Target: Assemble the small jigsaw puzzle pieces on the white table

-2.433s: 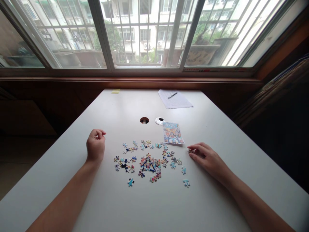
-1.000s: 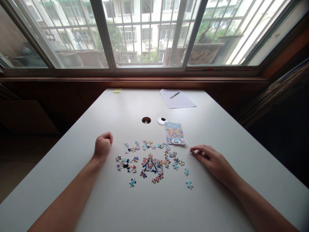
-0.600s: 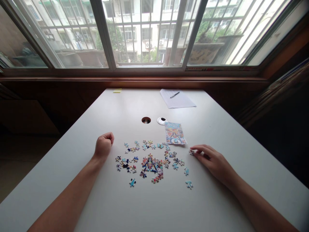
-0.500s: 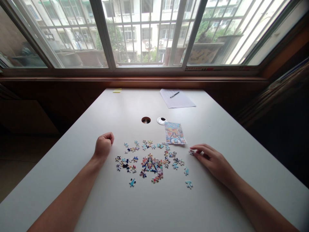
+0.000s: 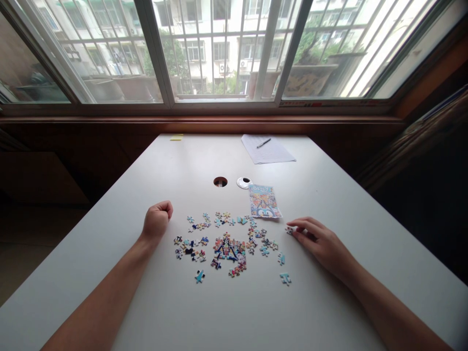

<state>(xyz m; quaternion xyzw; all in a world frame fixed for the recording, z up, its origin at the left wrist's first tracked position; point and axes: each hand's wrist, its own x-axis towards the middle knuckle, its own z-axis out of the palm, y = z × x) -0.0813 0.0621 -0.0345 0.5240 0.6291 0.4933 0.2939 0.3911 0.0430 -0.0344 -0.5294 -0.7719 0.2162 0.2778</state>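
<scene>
My left hand rests on the table as a closed fist, left of the puzzle pieces, with nothing showing in it. Between the thumb and fingertips of my right hand is a small puzzle piece, right of the other pieces. A partly joined jigsaw section lies in the middle, its lower edge uneven. Loose pieces lie around it: a dark group to the left, others above and to the right. A light blue piece and a blue piece lie nearer me.
A printed picture sheet lies behind the pieces. Farther back are a round cable hole, its silver cover, papers with a pen, and yellow sticky notes. A barred window stands beyond the white table.
The view has shifted very slightly. Both hands and the puzzle pieces stay where they were, and my right fingers are still on the same piece.
</scene>
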